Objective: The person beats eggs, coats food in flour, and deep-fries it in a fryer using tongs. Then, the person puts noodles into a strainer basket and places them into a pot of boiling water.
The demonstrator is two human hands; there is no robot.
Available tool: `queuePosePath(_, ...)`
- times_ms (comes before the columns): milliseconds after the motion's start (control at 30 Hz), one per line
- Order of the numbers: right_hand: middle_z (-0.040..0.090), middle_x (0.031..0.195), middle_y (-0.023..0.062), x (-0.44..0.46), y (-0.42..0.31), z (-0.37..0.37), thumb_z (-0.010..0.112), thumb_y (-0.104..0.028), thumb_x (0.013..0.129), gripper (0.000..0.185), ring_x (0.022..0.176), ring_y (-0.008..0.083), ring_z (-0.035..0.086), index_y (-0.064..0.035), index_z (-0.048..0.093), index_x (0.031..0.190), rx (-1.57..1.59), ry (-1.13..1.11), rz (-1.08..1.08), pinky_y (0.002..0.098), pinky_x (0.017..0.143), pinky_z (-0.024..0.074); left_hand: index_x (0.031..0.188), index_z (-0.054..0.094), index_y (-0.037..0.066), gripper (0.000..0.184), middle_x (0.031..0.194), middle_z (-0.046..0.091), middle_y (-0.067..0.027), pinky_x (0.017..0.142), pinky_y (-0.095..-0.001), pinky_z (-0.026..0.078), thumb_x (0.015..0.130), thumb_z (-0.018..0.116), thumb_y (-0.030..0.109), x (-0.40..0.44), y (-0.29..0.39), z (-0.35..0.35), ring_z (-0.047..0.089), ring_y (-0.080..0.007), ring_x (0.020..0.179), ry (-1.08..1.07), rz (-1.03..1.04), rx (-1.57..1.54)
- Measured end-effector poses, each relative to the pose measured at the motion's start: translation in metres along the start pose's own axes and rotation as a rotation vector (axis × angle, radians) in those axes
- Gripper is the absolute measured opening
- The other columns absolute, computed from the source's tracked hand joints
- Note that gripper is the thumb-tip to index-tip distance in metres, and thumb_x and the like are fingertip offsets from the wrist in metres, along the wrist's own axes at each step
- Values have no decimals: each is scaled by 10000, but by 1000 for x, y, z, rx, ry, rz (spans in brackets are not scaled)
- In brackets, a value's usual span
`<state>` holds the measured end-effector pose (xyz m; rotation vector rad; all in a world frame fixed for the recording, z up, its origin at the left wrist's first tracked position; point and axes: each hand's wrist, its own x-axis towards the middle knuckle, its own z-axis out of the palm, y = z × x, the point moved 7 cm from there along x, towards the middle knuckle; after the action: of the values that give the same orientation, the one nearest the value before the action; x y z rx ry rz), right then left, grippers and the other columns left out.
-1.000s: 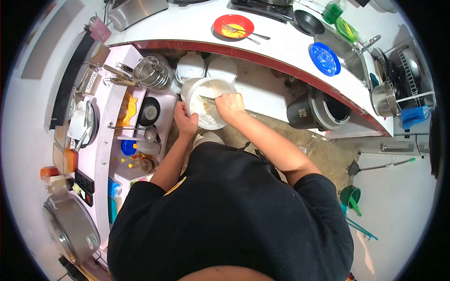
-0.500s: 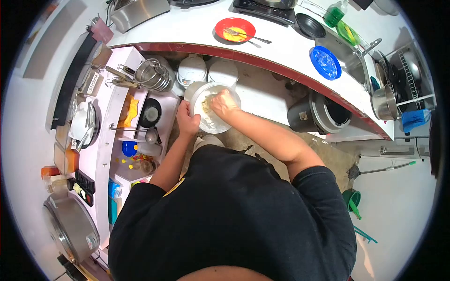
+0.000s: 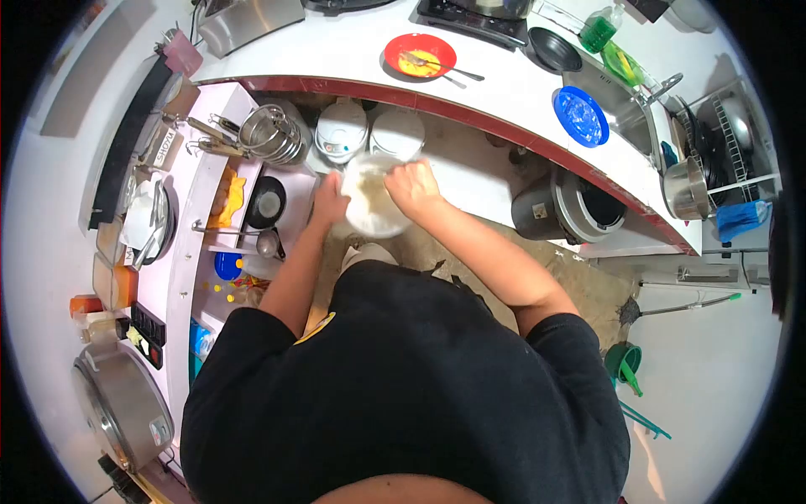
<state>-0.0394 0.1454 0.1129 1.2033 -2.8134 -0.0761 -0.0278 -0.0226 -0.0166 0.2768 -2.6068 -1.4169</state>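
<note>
Between my two hands is a translucent round plastic tub (image 3: 375,220), smeared by motion, with whitish, floury-looking contents. My left hand (image 3: 329,202) is closed on the tub's left side. At the right rim, my right hand (image 3: 412,191) is closed, its knuckles up and fingertips hidden. The tub is held above the floor, in front of white lidded buckets (image 3: 341,139) under the counter.
On the white counter (image 3: 311,46) stand a red plate (image 3: 401,46) with yellow liquid and a fork, a blue plate (image 3: 581,116), and a black pan (image 3: 554,50) near the sink. Left are shelves with strainers (image 3: 273,134). A dark bin (image 3: 541,206) sits to the right.
My right hand has come up out of the tub's contents to its right rim. The tub has tilted and is now blurred. My left hand stays on its left side.
</note>
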Motion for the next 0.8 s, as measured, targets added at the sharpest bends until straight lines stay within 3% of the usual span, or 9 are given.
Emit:
queuePosePath(33,633,691,58,-5,2,13,538,-129,711,117,704,196,623,-128,650,677,28,-139,19,359,656,423,803,475,21,215,742,523,-120,663,-314,411,597,533,36,-16,4,4,527,-225,712,-95,-84,-50)
queuePosePath(100,641,712,46,-16,5,18,538,-134,719,121,723,190,627,-136,657,693,13,-183,22,358,659,423,750,430,23,186,685,443,-96,612,-293,380,580,505,21,-32,-26,18,440,-192,639,-214,-93,-185)
queuePosePath(200,645,720,32,-28,-2,24,539,-141,729,124,723,179,628,-143,661,704,1,-185,11,346,659,422,722,388,25,185,650,373,-59,576,-279,348,564,483,12,-40,-28,27,361,-160,613,-135,-6,-308)
queuePosePath(300,630,683,73,-27,-2,23,550,-113,681,95,673,220,631,-108,641,653,37,-176,34,363,616,441,728,392,22,189,661,386,-62,582,-279,352,563,484,13,-29,-8,29,376,-158,628,-84,87,-405)
queuePosePath(500,633,697,57,-30,-2,33,559,-107,673,88,678,201,632,-100,644,654,3,-189,66,350,629,444,764,421,9,217,706,465,-127,635,-321,395,563,502,19,-17,14,17,448,-239,657,21,113,-288)
queuePosePath(567,641,704,13,-26,-9,37,553,-149,725,109,713,168,626,-147,659,697,-77,-188,-49,320,628,422,772,428,6,224,718,478,-136,645,-327,402,563,506,21,-17,15,17,459,-249,666,22,106,-321)
queuePosePath(667,641,702,12,-18,-17,57,548,-155,722,116,706,167,625,-150,658,687,-153,-225,-120,325,622,422,785,443,6,232,718,476,-123,646,-314,403,563,508,21,-18,20,17,465,-222,671,-4,126,-254)
queuePosePath(800,643,702,13,-15,-18,64,541,-161,720,123,699,164,622,-153,657,680,-198,-244,-183,332,613,422,794,457,13,216,715,476,-71,627,-275,402,583,503,-4,-25,32,21,460,-158,653,-98,74,-426)
